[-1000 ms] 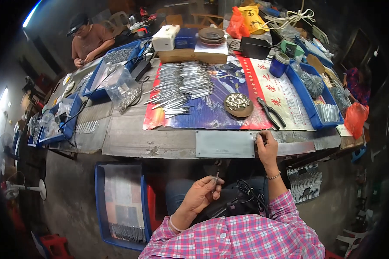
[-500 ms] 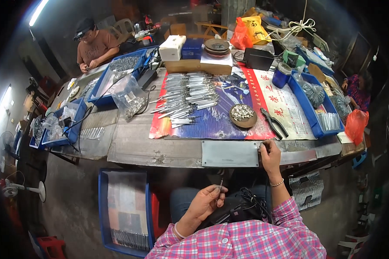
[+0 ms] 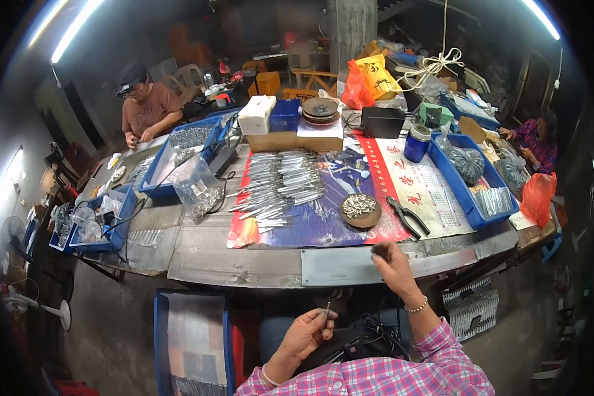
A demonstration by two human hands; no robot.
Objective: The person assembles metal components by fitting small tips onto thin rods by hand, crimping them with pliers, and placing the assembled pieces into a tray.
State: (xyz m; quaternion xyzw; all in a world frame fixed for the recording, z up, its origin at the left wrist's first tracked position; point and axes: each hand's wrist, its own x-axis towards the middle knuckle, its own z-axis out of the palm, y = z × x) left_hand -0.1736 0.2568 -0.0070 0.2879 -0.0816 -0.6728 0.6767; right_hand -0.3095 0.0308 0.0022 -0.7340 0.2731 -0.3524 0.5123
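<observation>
My left hand is closed on a thin metal pin, which points up from the fingertips in front of the bench edge. Beyond it lies a flat grey metal plate on the bench's near edge. My right hand hovers at the plate's right end, its darkened fingers drawn together; what they hold, if anything, is hidden. Just past the right hand are a round dish of small metal parts and black-handled pliers. Many slim metal rods lie in rows on a printed sheet to the left.
Blue bins of bagged parts and rods stand at the right, more blue bins at the left. Below the bench sits a long blue tray. A blue jar stands at the back. Co-workers sit at far left and far right.
My right hand has lifted off the plate's right edge and moved toward the dish side. My left hand still grips the pin. The view has tilted up, so the bench sits lower in the picture.
</observation>
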